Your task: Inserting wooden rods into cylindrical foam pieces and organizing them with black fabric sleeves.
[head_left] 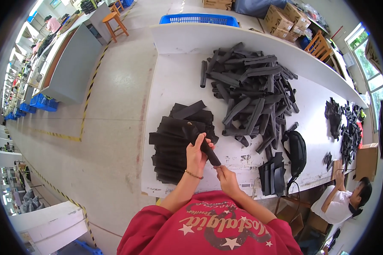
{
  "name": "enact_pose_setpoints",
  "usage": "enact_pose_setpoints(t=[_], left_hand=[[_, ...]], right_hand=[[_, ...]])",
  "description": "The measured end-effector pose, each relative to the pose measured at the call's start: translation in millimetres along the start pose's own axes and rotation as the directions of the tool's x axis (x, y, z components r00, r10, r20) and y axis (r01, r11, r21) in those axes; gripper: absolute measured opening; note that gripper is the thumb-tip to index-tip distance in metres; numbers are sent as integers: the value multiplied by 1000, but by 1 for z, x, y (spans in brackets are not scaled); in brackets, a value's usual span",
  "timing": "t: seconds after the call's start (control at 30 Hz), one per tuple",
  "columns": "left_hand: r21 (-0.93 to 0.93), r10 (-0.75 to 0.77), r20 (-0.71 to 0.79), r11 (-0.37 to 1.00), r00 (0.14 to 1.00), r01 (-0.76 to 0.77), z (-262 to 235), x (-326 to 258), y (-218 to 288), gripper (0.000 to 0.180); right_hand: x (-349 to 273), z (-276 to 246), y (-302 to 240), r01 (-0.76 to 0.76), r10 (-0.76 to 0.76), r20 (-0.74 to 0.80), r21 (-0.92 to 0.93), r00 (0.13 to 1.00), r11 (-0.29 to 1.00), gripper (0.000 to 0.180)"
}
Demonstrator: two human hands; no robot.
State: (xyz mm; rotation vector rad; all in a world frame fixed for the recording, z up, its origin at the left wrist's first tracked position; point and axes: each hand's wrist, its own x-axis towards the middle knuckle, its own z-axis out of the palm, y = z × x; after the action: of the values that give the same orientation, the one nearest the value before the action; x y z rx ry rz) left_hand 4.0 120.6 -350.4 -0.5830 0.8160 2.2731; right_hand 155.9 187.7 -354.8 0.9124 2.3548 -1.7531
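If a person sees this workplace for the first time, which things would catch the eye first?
Probably the big loose heap of dark tubes on the white table, above and right of centre. Next, the left hand gripping a dark rolled piece near a neater black stack, with the right hand at its lower end. The red shirt fills the bottom middle.

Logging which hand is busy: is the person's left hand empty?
No, the left hand grips a black tube-like piece between thumb and fingers.

Blue basket (pixel 200 19) behind partition (pixel 187 39); wooden stool (pixel 110 17) upper left.
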Motion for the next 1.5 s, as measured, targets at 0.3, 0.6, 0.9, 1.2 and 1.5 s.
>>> enact_pose_setpoints(t=[0.3,0.6,0.9,1.2,1.5], left_hand=[[195,170,-97,969,981,-149,-6,22,7,17],[229,271,12,936,963,-266,18,23,9,54],[96,105,56,989,993,-110,-8,14,3,34],[-80,322,-122,940,939,-332,-20,63,75,35],[9,-98,-56,995,994,99,6,20,-16,25]], right_hand=[[-45,-30,8,19,-11,107,-75,994,997,20],[-79,-79,-21,50,-23,137,-200,990,979,21],[-70,-52,-10,-124,143,164,-123,976,985,23],[-101,-128,-34,-171,175,380,-46,908,984,22],[37,-45,-46,150,-103,-180,274,978,950,21]])
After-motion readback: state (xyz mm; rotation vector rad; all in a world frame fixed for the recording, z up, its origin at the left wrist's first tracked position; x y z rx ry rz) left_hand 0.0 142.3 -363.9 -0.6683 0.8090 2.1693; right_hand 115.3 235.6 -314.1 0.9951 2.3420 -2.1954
